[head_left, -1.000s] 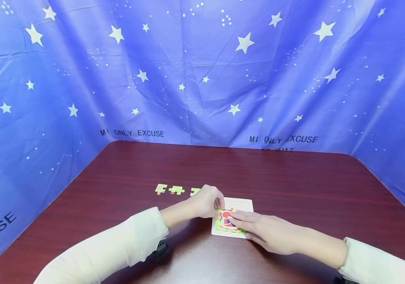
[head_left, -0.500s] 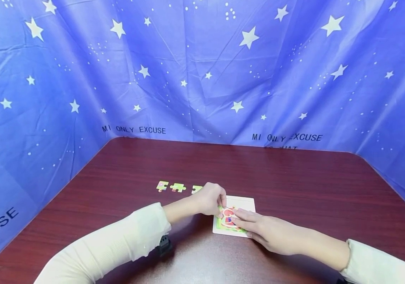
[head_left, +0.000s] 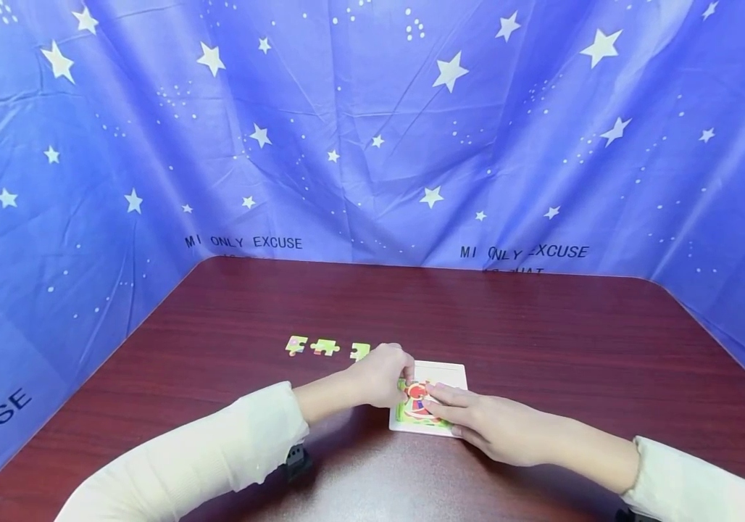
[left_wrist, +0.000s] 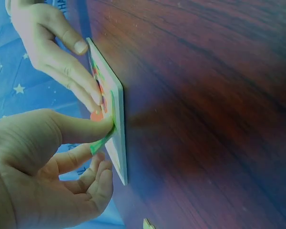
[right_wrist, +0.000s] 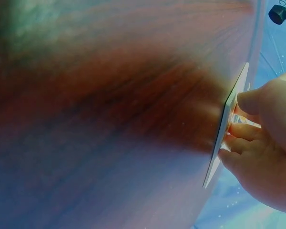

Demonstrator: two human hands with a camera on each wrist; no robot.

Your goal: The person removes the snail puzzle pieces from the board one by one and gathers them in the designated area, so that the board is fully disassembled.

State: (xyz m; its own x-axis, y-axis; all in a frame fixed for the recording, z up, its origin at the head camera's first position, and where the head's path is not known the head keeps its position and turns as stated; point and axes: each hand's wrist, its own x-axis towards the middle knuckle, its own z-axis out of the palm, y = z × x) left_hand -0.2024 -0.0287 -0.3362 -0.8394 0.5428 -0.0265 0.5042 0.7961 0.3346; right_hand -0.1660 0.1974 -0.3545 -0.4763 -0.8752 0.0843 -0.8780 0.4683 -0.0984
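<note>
A white-framed jigsaw puzzle board (head_left: 447,373) lies flat on the table, its near part filled with a red, blue and green picture (head_left: 419,412). At the board's left edge, my left hand (head_left: 380,377) pinches a green puzzle piece (left_wrist: 101,143). In the left wrist view that piece is tilted, one end raised off the board and the other under the thumb. My right hand (head_left: 509,429) rests from the right on the picture and the board's edge, fingers extended. The right wrist view shows its thumb and fingers touching the board (right_wrist: 227,112) from the side.
Three loose puzzle pieces lie left of the board: one at the far left (head_left: 296,345), one in the middle (head_left: 325,348), and one partly behind the left hand (head_left: 359,351). The dark red wooden table (head_left: 509,319) meets a blue star-patterned curtain (head_left: 346,181) behind.
My left hand has lowered slightly at the board's edge, and more of the nearest loose piece shows. The right hand stays on the board. The head view shifts a little.
</note>
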